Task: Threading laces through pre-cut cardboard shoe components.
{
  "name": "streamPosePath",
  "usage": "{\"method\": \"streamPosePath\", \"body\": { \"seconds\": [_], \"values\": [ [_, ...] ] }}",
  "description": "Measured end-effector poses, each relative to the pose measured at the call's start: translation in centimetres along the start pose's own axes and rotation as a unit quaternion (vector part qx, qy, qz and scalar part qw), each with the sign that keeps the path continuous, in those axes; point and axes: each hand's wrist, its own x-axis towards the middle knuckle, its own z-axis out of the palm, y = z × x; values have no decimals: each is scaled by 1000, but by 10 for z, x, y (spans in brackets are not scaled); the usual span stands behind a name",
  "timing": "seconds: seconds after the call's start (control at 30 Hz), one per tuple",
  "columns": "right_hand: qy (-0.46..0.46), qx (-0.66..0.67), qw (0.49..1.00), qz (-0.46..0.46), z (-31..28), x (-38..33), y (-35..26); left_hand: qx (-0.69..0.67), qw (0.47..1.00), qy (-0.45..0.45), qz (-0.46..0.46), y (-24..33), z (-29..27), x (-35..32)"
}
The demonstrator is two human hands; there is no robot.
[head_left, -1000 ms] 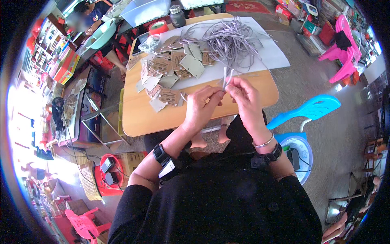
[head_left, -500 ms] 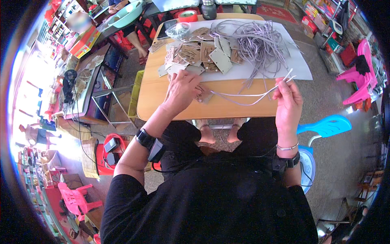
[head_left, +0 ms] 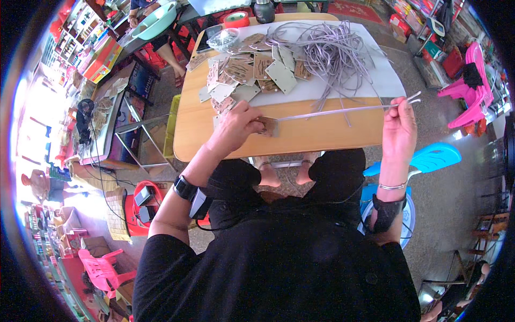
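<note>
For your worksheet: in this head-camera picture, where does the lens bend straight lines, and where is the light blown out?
Head view: the wooden table has bowed edges, and a black rim rings the frame; the far left glares white by the shelves; the left hand and right hand, stretching the grey cord, stay sharp.

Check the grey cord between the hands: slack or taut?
Taut: the grey cord runs straight from the tag at the left hand to the right hand.

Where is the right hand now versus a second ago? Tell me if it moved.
Yes. The right hand swung out rightward, away from the left hand, past the wooden table edge, drawing the cord taut.
</note>
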Motion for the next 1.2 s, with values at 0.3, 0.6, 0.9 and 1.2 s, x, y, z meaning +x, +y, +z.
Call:
{"method": "streamPosePath", "body": {
  "seconds": [0.3,0.6,0.9,1.2],
  "values": [
    [-66,48,996,37,-9,15,-10,-227,962,21,-153,16,12,7],
    [-68,18,996,63,3,35,2,-419,896,30,-147,37,35,16],
    [-46,-198,978,49,9,55,18,-627,742,3,-235,40,42,20],
    [-60,-190,978,52,3,61,22,-586,770,-1,-250,29,29,10]
  ]
}}
